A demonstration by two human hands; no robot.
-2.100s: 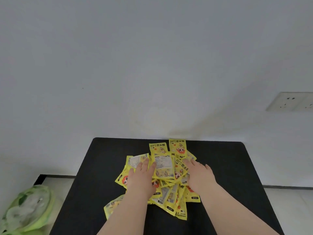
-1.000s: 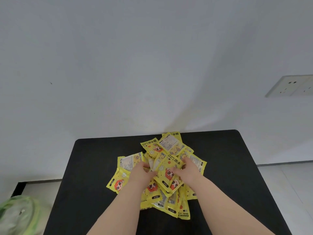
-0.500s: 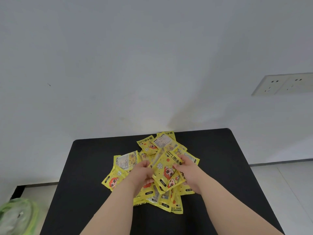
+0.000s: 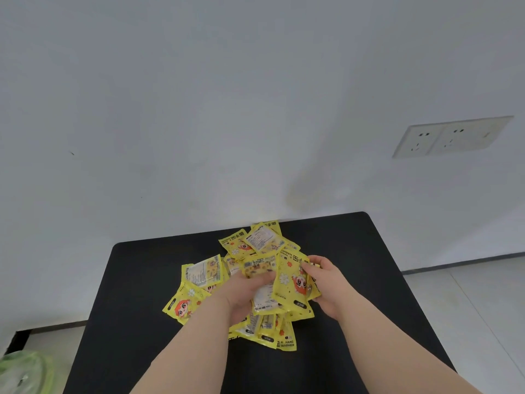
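Observation:
A heap of several yellow hand-warmer packets (image 4: 204,274) lies in the middle of a black table (image 4: 136,294). Above the heap, my left hand (image 4: 241,294) grips a packet with its printed back up (image 4: 258,267). My right hand (image 4: 326,282) pinches the right edge of an upright packet with a red cartoon face (image 4: 291,282), lifted over the pile. The two hands are close together, and the raised packets hide part of the heap beneath them.
A white wall rises right behind the table, with a double socket plate (image 4: 451,136) at the right. A green and clear plastic bag (image 4: 25,373) sits on the floor at the lower left. Pale floor tiles (image 4: 468,308) show to the right.
Both hands went from lying flat on the heap to gathering packets and lifting them. The cartoon-face packet now stands upright in my right hand. The camera view shifted left.

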